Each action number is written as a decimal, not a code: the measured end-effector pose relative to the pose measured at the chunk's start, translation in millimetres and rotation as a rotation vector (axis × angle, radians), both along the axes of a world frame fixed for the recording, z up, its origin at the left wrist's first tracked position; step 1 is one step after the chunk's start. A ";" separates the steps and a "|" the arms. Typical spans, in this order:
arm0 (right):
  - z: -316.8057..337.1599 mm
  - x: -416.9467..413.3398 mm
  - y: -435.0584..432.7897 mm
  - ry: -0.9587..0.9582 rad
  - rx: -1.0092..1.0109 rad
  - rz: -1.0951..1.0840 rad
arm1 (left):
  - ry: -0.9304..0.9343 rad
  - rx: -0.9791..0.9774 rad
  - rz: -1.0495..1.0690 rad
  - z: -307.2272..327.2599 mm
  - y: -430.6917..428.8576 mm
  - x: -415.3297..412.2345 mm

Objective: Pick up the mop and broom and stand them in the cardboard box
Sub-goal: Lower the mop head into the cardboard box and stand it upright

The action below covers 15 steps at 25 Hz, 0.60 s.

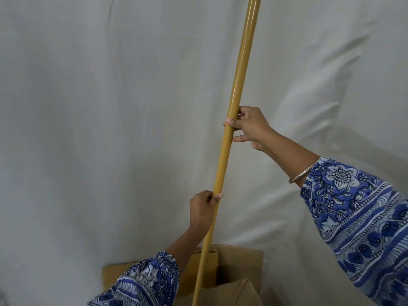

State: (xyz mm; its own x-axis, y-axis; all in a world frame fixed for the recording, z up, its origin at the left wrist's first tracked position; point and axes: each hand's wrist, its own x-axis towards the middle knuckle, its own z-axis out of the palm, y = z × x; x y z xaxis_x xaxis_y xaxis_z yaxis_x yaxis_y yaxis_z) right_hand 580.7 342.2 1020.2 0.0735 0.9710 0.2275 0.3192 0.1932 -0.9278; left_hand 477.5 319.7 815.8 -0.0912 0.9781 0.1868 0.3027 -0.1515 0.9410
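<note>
A long yellow-tan handle (237,85) runs nearly upright, leaning a little to the right, from the top edge down past the bottom edge. Its head is out of view, so I cannot tell whether it belongs to the mop or the broom. My right hand (247,127) grips the handle at mid-height. My left hand (204,206) grips it lower down. The handle's lower part passes in front of an open brown cardboard box (240,268) at the bottom centre. No second tool is in sight.
A wrinkled white cloth backdrop (88,129) fills the scene behind and around the box. The box flaps (234,292) stand open near the bottom edge. My blue patterned sleeves cover part of the box.
</note>
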 end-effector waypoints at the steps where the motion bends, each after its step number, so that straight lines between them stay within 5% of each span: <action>1: -6.7 -0.7 6.7 -0.004 -0.011 0.030 | 0.004 -0.021 0.022 -4.9 3.3 -1.2; 15: -48.0 -32.8 55.3 -0.046 0.004 0.239 | 0.058 -0.061 0.252 -35.8 15.6 -21.5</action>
